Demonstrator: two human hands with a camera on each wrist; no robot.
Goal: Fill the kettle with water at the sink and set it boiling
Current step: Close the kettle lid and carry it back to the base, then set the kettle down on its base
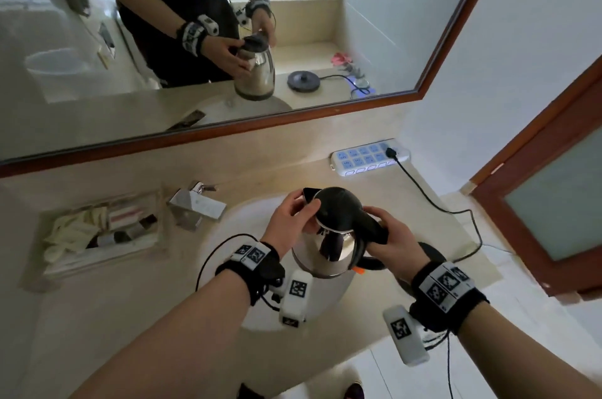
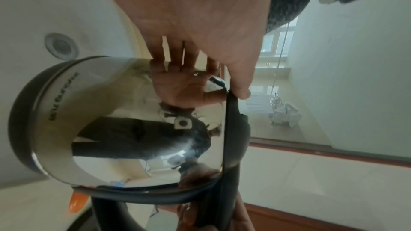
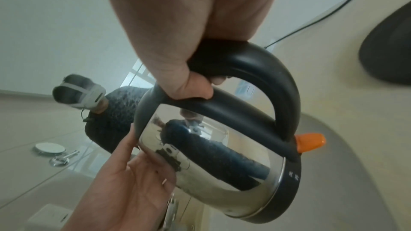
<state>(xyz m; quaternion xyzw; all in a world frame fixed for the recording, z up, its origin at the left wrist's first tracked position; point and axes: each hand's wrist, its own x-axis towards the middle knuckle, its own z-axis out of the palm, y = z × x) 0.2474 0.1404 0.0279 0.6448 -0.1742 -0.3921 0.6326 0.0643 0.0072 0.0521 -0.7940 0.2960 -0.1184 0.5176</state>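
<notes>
- Kettle (image 1: 329,235): a steel body with a black lid (image 1: 338,206), black handle (image 1: 371,229) and orange switch (image 3: 310,142); it was held in the air, tilted, above the sink basin (image 1: 247,219), at about 5 o'clock from the faucet (image 1: 195,206).
- Right hand (image 1: 395,243): its grip was closed around the top of the handle, fingers curled under it, as the right wrist view showed.
- Left hand (image 1: 290,219): at 9 o'clock of the kettle, its grip was on the upper body near the spout, with the fingers (image 2: 175,53) against the steel and the thumb (image 2: 241,87) on the lid's rim.
- Power base (image 1: 430,255): a dark round base lay on the counter (image 1: 97,317) at 3 o'clock of the kettle, largely hidden by the right wrist; its cord (image 1: 433,203) ran to a power strip (image 1: 368,157) at 1 o'clock.
- Tray (image 1: 101,232): a recessed tray of toiletries sat at 9 o'clock of the faucet.
- Mirror (image 1: 228,40): above the counter, it reflected the kettle and both hands.
</notes>
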